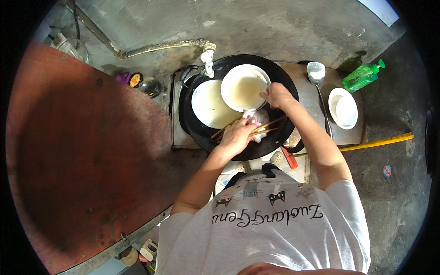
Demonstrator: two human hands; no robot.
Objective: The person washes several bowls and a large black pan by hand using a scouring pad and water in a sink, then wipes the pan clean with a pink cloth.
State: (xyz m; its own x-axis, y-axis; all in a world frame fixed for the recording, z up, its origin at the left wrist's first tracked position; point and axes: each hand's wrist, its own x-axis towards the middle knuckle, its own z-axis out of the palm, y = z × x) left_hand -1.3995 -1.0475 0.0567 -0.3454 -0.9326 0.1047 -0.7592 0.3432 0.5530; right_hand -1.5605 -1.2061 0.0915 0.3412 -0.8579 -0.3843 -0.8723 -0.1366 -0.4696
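A large black wok (237, 151) with loop handles rests in the sink area below the tap. My right hand (279, 95) grips the right rim of a white bowl (228, 80) holding cloudy liquid. That bowl overlaps a wider white bowl (202, 106), which also contains cloudy liquid, with a small brown bit in it. My left hand (237, 135) is closed around several wooden chopsticks (266, 129) and touches a pink-and-white item, perhaps a cloth (258, 120), at the lower side of the bowls. The fingers partly hide both the chopsticks and that item.
A white tap (207, 62) hangs over the wok's rear edge. To the right lie a metal spatula (317, 74), stacked white bowls (343, 108), a green pump bottle (361, 77) and a yellow stick (378, 141). A reddish board (92, 151) spans the left; jars stand behind it.
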